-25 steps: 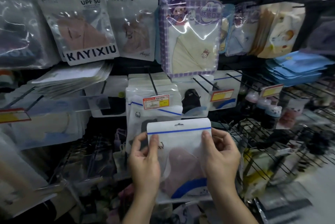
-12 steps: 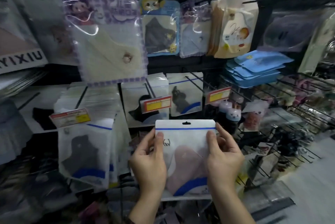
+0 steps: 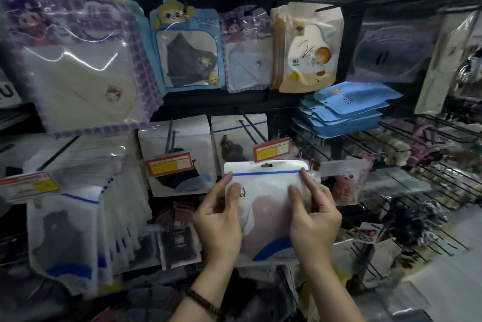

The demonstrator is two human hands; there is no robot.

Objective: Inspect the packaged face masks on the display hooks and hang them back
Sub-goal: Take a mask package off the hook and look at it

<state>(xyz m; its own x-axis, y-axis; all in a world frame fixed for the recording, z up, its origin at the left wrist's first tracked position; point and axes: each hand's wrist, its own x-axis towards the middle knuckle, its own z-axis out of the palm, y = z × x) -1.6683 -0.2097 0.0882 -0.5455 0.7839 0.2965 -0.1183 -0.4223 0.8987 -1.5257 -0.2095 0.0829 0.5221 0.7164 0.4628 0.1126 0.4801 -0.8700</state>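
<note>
The left hand (image 3: 219,227) and right hand (image 3: 313,220) gripped the white mask packet (image 3: 266,186) upright by its side edges, thumbs on its front and fingers (image 3: 305,177) curled behind. Its hang hole sat just below the yellow price tag (image 3: 271,150) on a display hook (image 3: 249,126). Beyond, cartoon packets (image 3: 187,48) hung in a row.

Red-and-yellow paper price label (image 3: 271,149), middle row; a second (image 3: 169,167) to its left; a third (image 3: 28,186) at far left. Black wire grid rack (image 3: 453,183), right side. Dark patterned fabric scrunchie (image 3: 417,220) lying on the rack. Pink hair accessory (image 3: 423,131), upper tier, blurred. Pale grey floor (image 3: 448,282), lower right.
</note>
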